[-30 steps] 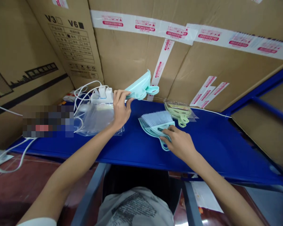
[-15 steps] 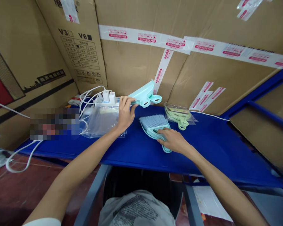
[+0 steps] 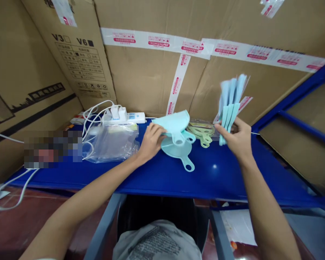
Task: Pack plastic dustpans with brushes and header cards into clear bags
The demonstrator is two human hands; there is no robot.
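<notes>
My left hand [image 3: 152, 141] grips the edge of light turquoise dustpans [image 3: 174, 122], which look stacked, with round handle loops pointing toward me. Under them another turquoise dustpan [image 3: 176, 148] lies on the blue table, its looped handle toward the front edge. Raised to the right, my right hand [image 3: 237, 139] is closed around several small turquoise brushes [image 3: 229, 115]. Their pale blue bristles point up and are a little blurred. Between my hands, farther back, a green dustpan set [image 3: 202, 133] lies in clear plastic.
Clear plastic bags [image 3: 111, 142] lie on the left of the blue table [image 3: 216, 184]. Behind them sits a white power strip [image 3: 135, 117] with plugs and looping cables. Cardboard boxes [image 3: 146, 76] wall the back and left; a blue metal frame [image 3: 295, 94] bounds the right.
My right hand has lifted the brushes off the dustpan on the table and up to the right. My left hand has brought its dustpans down and right, over the one on the table.
</notes>
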